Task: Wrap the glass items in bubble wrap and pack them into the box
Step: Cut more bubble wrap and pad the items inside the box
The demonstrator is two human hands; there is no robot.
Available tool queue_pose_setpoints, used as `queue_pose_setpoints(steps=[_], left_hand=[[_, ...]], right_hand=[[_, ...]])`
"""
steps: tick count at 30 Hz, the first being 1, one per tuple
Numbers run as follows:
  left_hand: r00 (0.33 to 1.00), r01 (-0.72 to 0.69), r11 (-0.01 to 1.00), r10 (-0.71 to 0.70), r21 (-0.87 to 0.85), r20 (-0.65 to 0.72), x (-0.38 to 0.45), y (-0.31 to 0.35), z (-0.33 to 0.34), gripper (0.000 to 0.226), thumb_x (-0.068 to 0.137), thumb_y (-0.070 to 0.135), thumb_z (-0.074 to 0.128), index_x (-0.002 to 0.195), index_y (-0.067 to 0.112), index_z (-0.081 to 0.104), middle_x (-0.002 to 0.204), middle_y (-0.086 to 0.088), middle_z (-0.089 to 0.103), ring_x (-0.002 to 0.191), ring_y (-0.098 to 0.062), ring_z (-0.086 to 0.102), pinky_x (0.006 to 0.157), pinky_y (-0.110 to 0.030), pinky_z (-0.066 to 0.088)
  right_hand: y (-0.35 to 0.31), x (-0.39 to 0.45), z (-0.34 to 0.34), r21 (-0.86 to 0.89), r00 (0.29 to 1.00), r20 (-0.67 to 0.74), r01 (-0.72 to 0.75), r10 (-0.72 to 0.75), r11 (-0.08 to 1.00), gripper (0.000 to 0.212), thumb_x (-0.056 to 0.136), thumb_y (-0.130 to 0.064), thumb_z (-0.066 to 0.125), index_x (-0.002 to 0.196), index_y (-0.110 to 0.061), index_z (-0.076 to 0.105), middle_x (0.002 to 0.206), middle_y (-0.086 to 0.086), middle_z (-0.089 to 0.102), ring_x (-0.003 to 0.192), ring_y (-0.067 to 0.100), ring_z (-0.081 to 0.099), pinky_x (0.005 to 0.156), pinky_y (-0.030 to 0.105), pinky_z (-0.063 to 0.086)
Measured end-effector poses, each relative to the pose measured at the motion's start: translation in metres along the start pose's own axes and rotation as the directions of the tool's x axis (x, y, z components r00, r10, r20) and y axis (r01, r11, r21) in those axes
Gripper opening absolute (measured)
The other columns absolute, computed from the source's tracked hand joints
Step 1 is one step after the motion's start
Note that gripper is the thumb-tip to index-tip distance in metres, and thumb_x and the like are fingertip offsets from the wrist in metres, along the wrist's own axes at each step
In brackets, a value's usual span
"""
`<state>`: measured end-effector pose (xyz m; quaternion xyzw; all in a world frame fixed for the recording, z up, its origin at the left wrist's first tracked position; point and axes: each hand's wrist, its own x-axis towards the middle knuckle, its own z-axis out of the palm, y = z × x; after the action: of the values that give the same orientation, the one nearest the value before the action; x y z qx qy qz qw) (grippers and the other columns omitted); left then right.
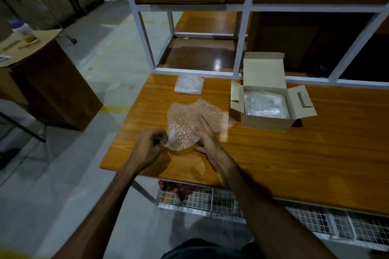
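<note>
A clear sheet of bubble wrap [189, 118] lies crumpled on the wooden table [284, 153], partly lifted at its near edge. My left hand [149, 147] pinches the sheet's near left corner. My right hand [207, 139] rests flat on the sheet's near right part, fingers pressing it down. Whether a glass item sits under the sheet I cannot tell. An open cardboard box [267, 120] stands to the right with a bubble-wrapped item [263, 104] inside. Another wrapped bundle [189, 84] lies at the table's far edge.
A white metal shelf frame [242, 38] rises behind the table, holding a brown carton. A wire basket [210, 200] hangs under the table's near edge. To the left stands a large cardboard box [52, 90] with a bottle [25, 31] on top.
</note>
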<state>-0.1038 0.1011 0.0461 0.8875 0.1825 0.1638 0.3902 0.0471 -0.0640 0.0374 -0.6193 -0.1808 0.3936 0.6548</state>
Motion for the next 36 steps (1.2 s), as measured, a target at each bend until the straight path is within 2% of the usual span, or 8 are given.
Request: queue_pose_setpoints(steps=[3, 8, 12, 17, 26, 30, 33, 36], left_hand=[[0.999, -0.021, 0.982, 0.014, 0.187, 0.036, -0.011, -0.005, -0.015, 0.028, 0.059, -0.012, 0.044, 0.068, 0.012, 0.053, 0.07, -0.007, 0.062, 0.074, -0.027, 0.06, 0.062, -0.046, 0.049], [0.999, -0.04, 0.887, 0.05, 0.46, -0.009, -0.014, -0.016, -0.016, 0.043, 0.064, -0.025, 0.057, 0.081, 0.013, 0.066, 0.086, -0.003, 0.068, 0.084, -0.025, 0.059, 0.066, -0.04, 0.052], [0.99, -0.128, 0.77, 0.139, 0.625, 0.031, -0.007, -0.017, 0.002, 0.044, 0.065, -0.021, 0.069, 0.08, 0.02, 0.066, 0.08, -0.001, 0.07, 0.08, -0.023, 0.053, 0.064, -0.036, 0.042], [0.981, -0.193, 0.774, 0.147, 0.603, 0.126, -0.006, -0.012, 0.03, 0.037, 0.061, -0.006, 0.086, 0.075, 0.02, 0.063, 0.074, 0.001, 0.065, 0.081, -0.026, 0.054, 0.073, -0.037, 0.032], [0.977, -0.202, 0.839, 0.139, 0.505, 0.159, -0.016, -0.012, 0.062, 0.062, 0.056, -0.012, 0.086, 0.074, 0.031, 0.043, 0.073, 0.004, 0.058, 0.073, -0.017, 0.048, 0.071, -0.038, 0.042], [0.986, -0.158, 0.813, 0.096, 0.561, 0.139, -0.018, -0.018, 0.061, 0.056, 0.065, 0.003, 0.092, 0.077, 0.032, 0.045, 0.076, 0.007, 0.058, 0.073, -0.014, 0.048, 0.073, -0.039, 0.046], [0.992, -0.083, 0.794, 0.005, 0.603, 0.13, -0.027, -0.017, 0.058, 0.053, 0.068, 0.02, 0.095, 0.084, 0.034, 0.047, 0.084, 0.012, 0.056, 0.081, -0.017, 0.055, 0.084, -0.044, 0.046], [0.99, -0.044, 0.795, -0.046, 0.605, 0.133, -0.038, -0.003, 0.061, 0.028, 0.077, 0.035, 0.079, 0.09, 0.033, 0.055, 0.097, 0.01, 0.062, 0.103, -0.02, 0.06, 0.097, -0.048, 0.037]], right_hand=[[0.003, 0.007, 0.001, -0.014, 0.987, -0.158, 0.018, -0.02, 1.0, 0.075, 0.093, -0.043, 0.067, 0.16, -0.041, 0.034, 0.167, -0.007, 0.035, 0.146, 0.023, 0.044, 0.117, 0.062, 0.037], [0.019, -0.013, -0.022, -0.07, 0.943, -0.307, 0.114, -0.13, 0.991, 0.072, 0.092, -0.039, 0.07, 0.158, -0.035, 0.042, 0.166, -0.006, 0.038, 0.143, 0.013, 0.045, 0.117, 0.05, 0.045], [0.037, -0.046, -0.05, -0.265, 0.879, -0.42, 0.121, -0.228, 0.957, 0.074, 0.079, -0.056, 0.065, 0.15, -0.05, 0.045, 0.162, -0.003, 0.044, 0.138, 0.033, 0.054, 0.107, 0.058, 0.052], [0.058, -0.098, -0.095, -0.511, 0.787, -0.497, 0.075, -0.366, 0.856, 0.079, 0.084, -0.056, 0.059, 0.159, -0.038, 0.039, 0.171, -0.004, 0.025, 0.156, 0.019, 0.024, 0.119, 0.051, 0.029], [0.061, -0.143, -0.146, -0.461, 0.683, -0.632, 0.05, -0.367, 0.886, 0.071, 0.09, -0.037, 0.063, 0.157, -0.024, 0.045, 0.164, -0.001, 0.033, 0.139, 0.012, 0.036, 0.106, 0.039, 0.043], [0.063, -0.155, -0.161, -0.453, 0.637, -0.674, 0.044, -0.374, 0.891, 0.064, 0.092, -0.033, 0.062, 0.152, -0.012, 0.053, 0.161, 0.001, 0.042, 0.132, 0.005, 0.041, 0.099, 0.017, 0.04], [0.067, -0.164, -0.181, -0.45, 0.658, -0.656, 0.05, -0.369, 0.891, 0.042, 0.097, -0.009, 0.068, 0.139, -0.003, 0.063, 0.144, 0.007, 0.059, 0.117, 0.015, 0.058, 0.101, 0.041, 0.056], [0.076, -0.166, -0.195, -0.541, 0.722, -0.579, 0.01, -0.38, 0.841, 0.029, 0.098, -0.011, 0.066, 0.127, -0.009, 0.07, 0.131, 0.001, 0.063, 0.116, 0.021, 0.061, 0.101, 0.046, 0.054]])
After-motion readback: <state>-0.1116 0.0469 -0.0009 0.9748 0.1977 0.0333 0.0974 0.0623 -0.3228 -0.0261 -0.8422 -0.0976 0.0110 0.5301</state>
